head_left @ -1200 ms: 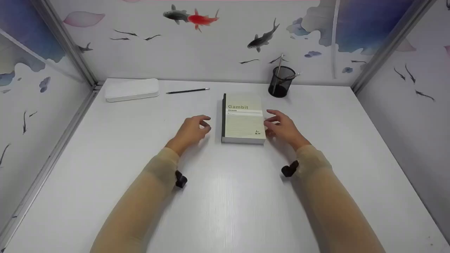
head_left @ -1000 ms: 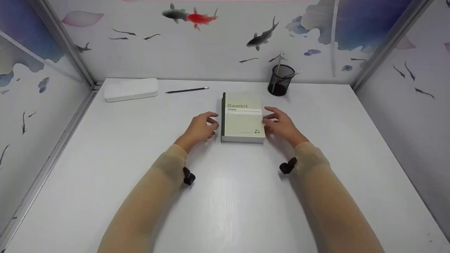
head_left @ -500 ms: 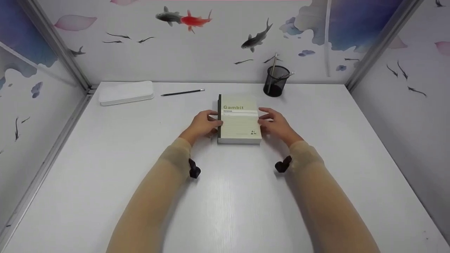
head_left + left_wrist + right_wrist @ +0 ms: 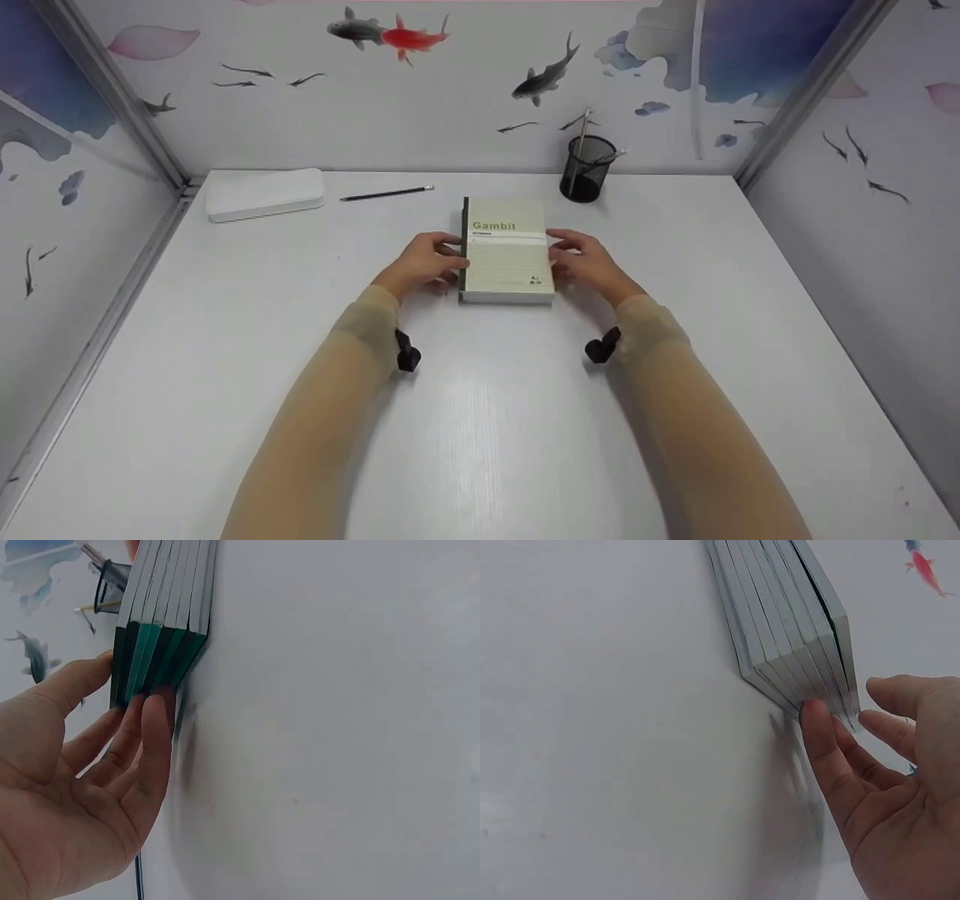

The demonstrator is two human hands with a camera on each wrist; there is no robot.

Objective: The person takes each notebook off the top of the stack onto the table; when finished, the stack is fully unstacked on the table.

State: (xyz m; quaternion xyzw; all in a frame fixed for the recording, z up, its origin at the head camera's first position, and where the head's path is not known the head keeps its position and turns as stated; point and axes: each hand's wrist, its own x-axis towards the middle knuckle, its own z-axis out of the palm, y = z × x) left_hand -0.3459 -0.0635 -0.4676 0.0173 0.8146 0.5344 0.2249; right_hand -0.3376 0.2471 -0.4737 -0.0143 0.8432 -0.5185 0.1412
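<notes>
A neat stack of notebooks (image 4: 508, 251), the top cover pale and marked "Gambit", lies on the white table in the head view. My left hand (image 4: 421, 260) is at its dark spine side, the thumb at the top cover's edge. In the left wrist view, the fingers (image 4: 155, 742) touch the green and black spines (image 4: 150, 656). My right hand (image 4: 591, 264) is at the opposite side. Its fingertips (image 4: 817, 716) touch the pale page edges (image 4: 799, 671) in the right wrist view, while the thumb is beside the top notebook.
Behind the stack stands a black mesh pen holder (image 4: 587, 171) with pencils in it. A dark pencil (image 4: 387, 193) lies at the back, left of the stack, and a white flat case (image 4: 265, 195) is at the table's back left. Printed walls (image 4: 420, 105) border the table.
My left hand has moved right, from beside the stack to its spine side, and now touches it. The right hand has stayed at the other side. The head view has shifted slightly.
</notes>
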